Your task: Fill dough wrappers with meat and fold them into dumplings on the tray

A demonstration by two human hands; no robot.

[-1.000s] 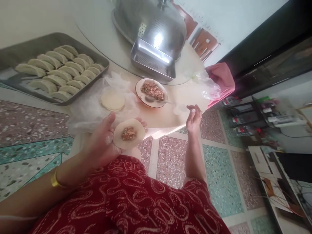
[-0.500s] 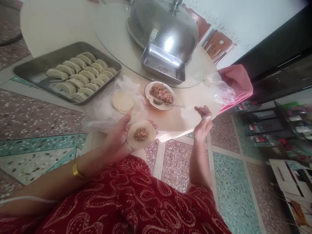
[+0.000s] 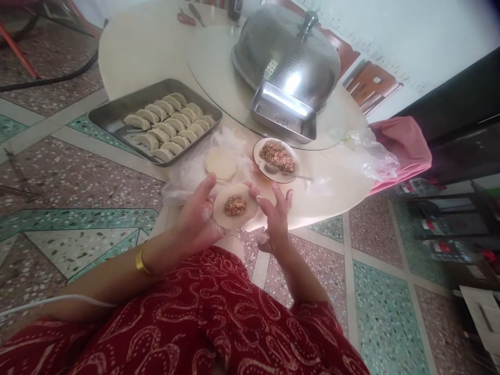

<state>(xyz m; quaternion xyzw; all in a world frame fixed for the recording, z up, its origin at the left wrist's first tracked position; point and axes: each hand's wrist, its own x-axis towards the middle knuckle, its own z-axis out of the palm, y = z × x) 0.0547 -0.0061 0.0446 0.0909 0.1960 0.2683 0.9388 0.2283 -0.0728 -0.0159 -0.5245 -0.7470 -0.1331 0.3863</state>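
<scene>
Dough wrapper (image 3: pixel 235 207), round and flat, lies open on the palm and fingers of the left hand (image 3: pixel 201 219), with a small mound of minced filling (image 3: pixel 235 206) at its middle. That hand is cupped under it, thumb up along the wrapper's left edge, so it is holding the wrapper. The right hand (image 3: pixel 275 219) is just to the right of the wrapper, fingers spread and upright, palm turned toward it; its thumb tip seems to touch the wrapper's right rim, though the view is too small to be sure. It grips nothing.

Just beyond the left hand's fingertips a stack of plain wrappers (image 3: pixel 221 164) rests on a crumpled sheet of clear plastic (image 3: pixel 187 177). Beyond the right hand, near its fingertips, stands a shallow plate of filling (image 3: pixel 261 164) with a spoon (image 3: pixel 287 172) lying in it, handle pointing right. Farther off past the left hand, a metal tray (image 3: pixel 109 112) holds rows of folded dumplings (image 3: pixel 170 125). Well beyond both hands a domed metal cover (image 3: pixel 285 57) sits on the round table (image 3: pixel 148 47), a rectangular metal pan (image 3: pixel 283 112) in front of it. To the far right of the right hand lie a clear bag (image 3: pixel 371 153) and a pink cloth (image 3: pixel 406 146). A gold bangle (image 3: pixel 139 262) circles the left wrist.
</scene>
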